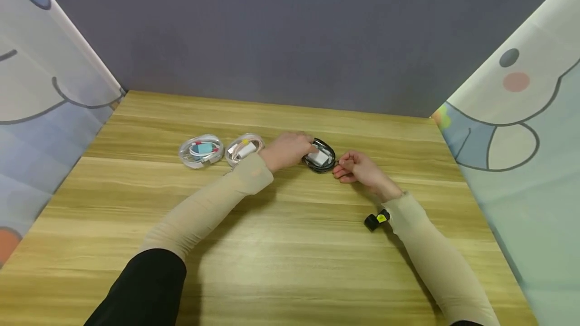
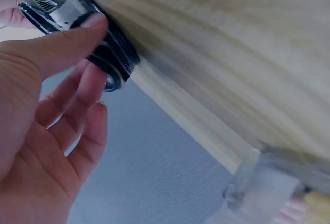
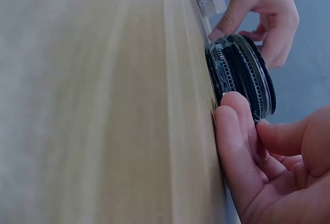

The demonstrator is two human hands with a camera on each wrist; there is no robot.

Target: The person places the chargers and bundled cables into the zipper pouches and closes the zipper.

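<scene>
A round zip pouch (image 1: 320,159) with a black rim and a clear top, a white block visible inside, sits toward the back of the wooden table. My left hand (image 1: 290,150) grips its left side, thumb across the top and fingers round the edge, as the left wrist view shows. At the near right edge, my right hand (image 1: 360,169) has thumb and forefinger pinched on the pouch's zipped rim (image 3: 250,87); I cannot tell whether a zipper pull is between them. Two black zipper bands run round the side of the pouch in the right wrist view.
Left of my left hand lies a clear round pouch (image 1: 230,154) with a white block and pinkish cable. Farther left is another clear pouch (image 1: 183,154) holding a light blue block and white cable. A grey wall (image 1: 281,39) stands behind the table.
</scene>
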